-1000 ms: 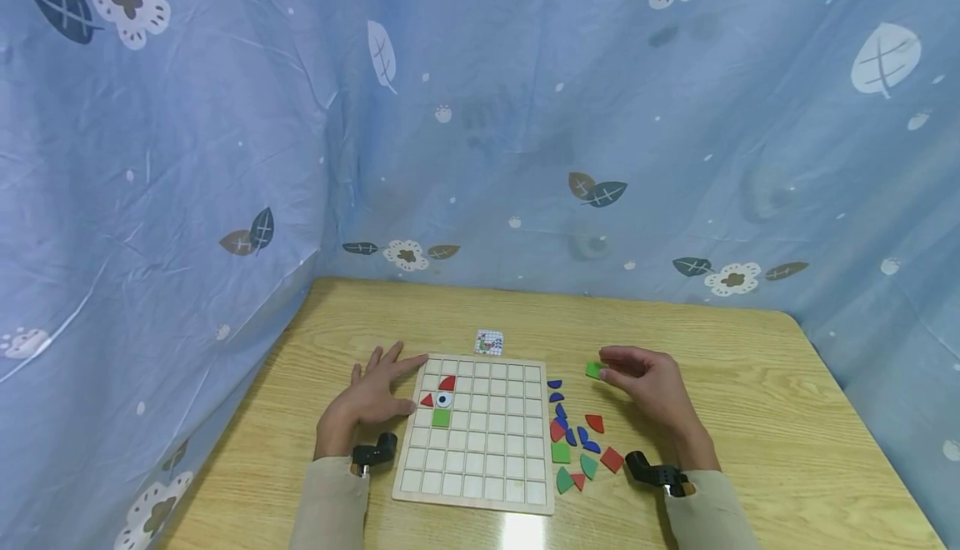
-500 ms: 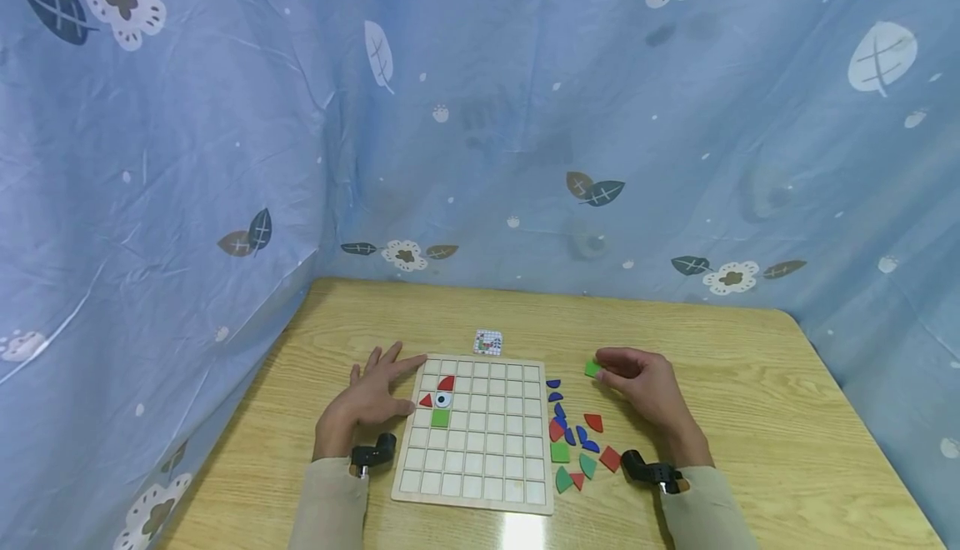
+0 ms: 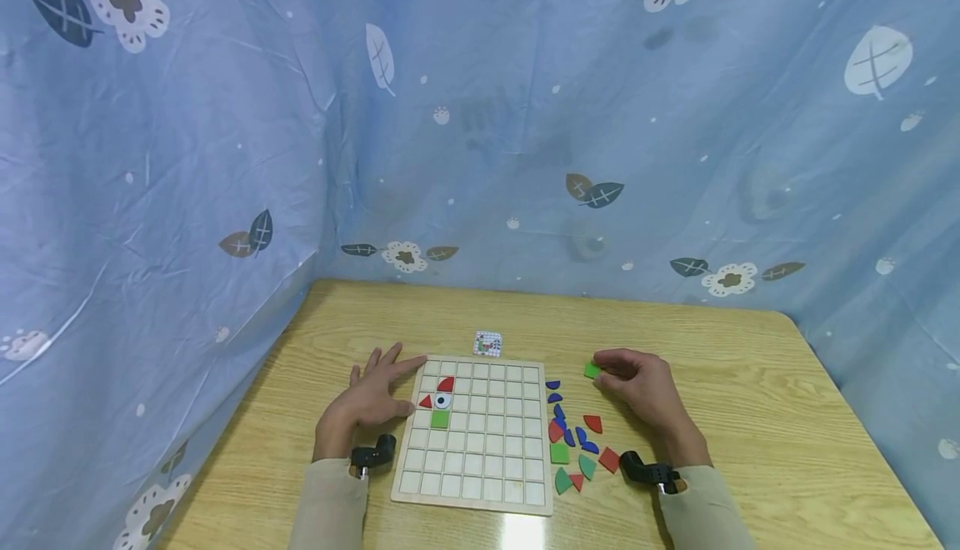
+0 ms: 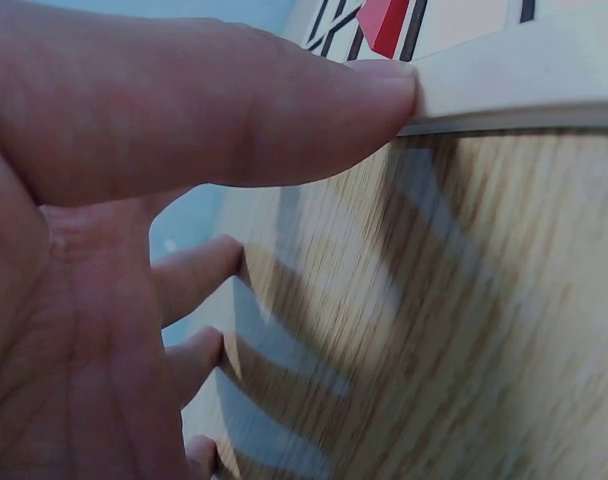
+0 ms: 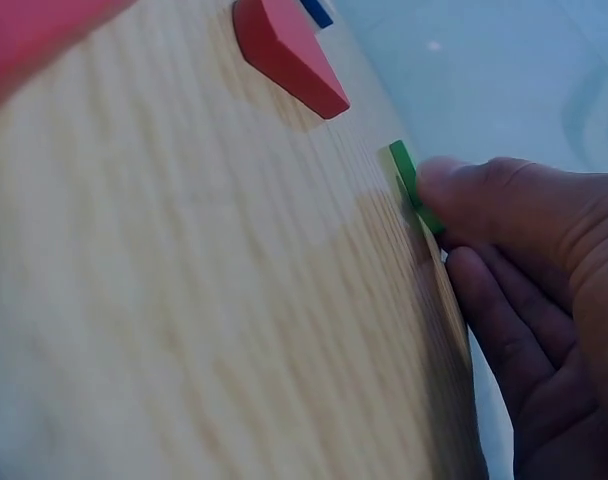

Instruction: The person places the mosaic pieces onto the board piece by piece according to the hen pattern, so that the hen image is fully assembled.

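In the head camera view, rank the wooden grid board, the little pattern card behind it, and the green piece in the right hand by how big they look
1. Wooden grid board, by far the largest.
2. Pattern card.
3. Green piece, pinched by the right hand; fingers partly hide it, so its rank against the card is unsure.

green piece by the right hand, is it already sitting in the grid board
No, the green piece lies on the table at the right hand, well right of the grid board.

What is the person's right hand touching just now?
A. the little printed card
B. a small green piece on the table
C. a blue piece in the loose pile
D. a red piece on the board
B: the right hand has its fingertips on the green piece, which lies on the table apart from the board.
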Demonstrator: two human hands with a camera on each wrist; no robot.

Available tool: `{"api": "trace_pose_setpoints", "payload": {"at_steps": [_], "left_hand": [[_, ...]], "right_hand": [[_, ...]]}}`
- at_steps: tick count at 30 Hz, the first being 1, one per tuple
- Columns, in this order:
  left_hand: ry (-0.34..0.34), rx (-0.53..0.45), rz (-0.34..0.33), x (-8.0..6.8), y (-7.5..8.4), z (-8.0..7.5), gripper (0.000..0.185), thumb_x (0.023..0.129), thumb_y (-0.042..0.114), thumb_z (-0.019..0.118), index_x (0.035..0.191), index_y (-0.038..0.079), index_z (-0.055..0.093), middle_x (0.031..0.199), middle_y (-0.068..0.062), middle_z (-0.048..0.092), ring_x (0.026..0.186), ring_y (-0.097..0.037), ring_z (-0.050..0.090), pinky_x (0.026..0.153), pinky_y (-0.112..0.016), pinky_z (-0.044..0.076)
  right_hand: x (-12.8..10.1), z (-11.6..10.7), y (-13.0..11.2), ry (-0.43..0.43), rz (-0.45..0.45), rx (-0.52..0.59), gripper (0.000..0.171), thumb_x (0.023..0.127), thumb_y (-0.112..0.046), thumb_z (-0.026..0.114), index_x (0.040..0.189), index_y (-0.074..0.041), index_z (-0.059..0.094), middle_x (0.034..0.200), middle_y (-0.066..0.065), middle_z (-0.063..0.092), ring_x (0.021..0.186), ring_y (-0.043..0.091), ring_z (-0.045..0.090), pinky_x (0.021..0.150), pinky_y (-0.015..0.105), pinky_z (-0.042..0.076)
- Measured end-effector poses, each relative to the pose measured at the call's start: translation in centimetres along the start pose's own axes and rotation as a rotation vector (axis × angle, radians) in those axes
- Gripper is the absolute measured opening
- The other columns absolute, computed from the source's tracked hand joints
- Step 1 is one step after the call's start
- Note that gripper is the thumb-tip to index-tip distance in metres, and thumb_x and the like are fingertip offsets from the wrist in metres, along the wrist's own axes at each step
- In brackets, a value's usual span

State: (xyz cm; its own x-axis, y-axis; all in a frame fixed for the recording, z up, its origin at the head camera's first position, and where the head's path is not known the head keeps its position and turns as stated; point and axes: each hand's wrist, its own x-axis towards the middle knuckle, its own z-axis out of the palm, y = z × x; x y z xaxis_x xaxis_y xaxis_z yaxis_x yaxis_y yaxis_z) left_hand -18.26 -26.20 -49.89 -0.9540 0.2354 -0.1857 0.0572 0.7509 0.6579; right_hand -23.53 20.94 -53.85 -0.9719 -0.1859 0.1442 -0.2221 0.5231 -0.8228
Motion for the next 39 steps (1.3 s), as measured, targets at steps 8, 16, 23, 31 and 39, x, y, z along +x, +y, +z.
{"api": "trace_pose_setpoints", "payload": {"at_steps": [8, 16, 23, 31, 39], "left_hand": [[0.008, 0.000, -0.003, 0.0, -0.1, 0.3, 0.079, 0.091, 0.007, 0.085, 0.163, 0.018, 0.055, 0.181, -0.028, 0.017, 0.166, -0.060, -0.001, 0.123, -0.087, -0.005], [0.010, 0.006, -0.002, 0.1, -0.2, 0.3, 0.079, 0.090, 0.007, 0.085, 0.163, 0.017, 0.055, 0.181, -0.028, 0.017, 0.166, -0.060, 0.000, 0.123, -0.087, -0.004], [0.003, 0.004, -0.001, 0.0, -0.1, 0.1, 0.079, 0.092, 0.008, 0.084, 0.164, 0.017, 0.054, 0.181, -0.028, 0.015, 0.165, -0.060, -0.002, 0.123, -0.087, -0.005], [-0.003, 0.009, -0.015, 0.1, -0.2, 0.0, 0.079, 0.092, 0.008, 0.083, 0.165, 0.018, 0.052, 0.181, -0.027, 0.015, 0.166, -0.059, -0.002, 0.124, -0.086, -0.005], [0.000, 0.011, -0.017, 0.1, -0.2, 0.1, 0.079, 0.092, 0.007, 0.083, 0.164, 0.018, 0.053, 0.181, -0.027, 0.015, 0.166, -0.059, -0.002, 0.124, -0.086, -0.005]], "right_hand": [[-0.2, 0.0, -0.1, 0.011, -0.005, -0.062, 0.030, 0.095, -0.003, 0.083, 0.124, -0.009, 0.081, 0.119, 0.009, 0.082, 0.108, 0.027, 0.079, 0.088, 0.016, 0.059], [-0.3, -0.1, 0.1, 0.032, -0.028, -0.062, 0.028, 0.094, -0.002, 0.084, 0.122, -0.009, 0.082, 0.117, 0.009, 0.083, 0.104, 0.022, 0.080, 0.087, 0.016, 0.059], [-1.3, -0.2, -1.8, 0.033, -0.009, -0.036, 0.028, 0.095, -0.005, 0.084, 0.123, -0.009, 0.082, 0.118, 0.009, 0.083, 0.106, 0.020, 0.081, 0.088, 0.015, 0.060], [-3.3, 1.1, -5.7, 0.000, -0.106, 0.021, 0.027, 0.095, -0.002, 0.084, 0.121, -0.004, 0.082, 0.114, 0.008, 0.084, 0.105, 0.021, 0.081, 0.091, 0.022, 0.064], [-4.2, 4.6, -8.6, -0.061, -0.160, 0.094, 0.029, 0.091, 0.003, 0.084, 0.119, -0.005, 0.083, 0.115, 0.011, 0.084, 0.105, 0.021, 0.081, 0.095, 0.034, 0.066]]}}
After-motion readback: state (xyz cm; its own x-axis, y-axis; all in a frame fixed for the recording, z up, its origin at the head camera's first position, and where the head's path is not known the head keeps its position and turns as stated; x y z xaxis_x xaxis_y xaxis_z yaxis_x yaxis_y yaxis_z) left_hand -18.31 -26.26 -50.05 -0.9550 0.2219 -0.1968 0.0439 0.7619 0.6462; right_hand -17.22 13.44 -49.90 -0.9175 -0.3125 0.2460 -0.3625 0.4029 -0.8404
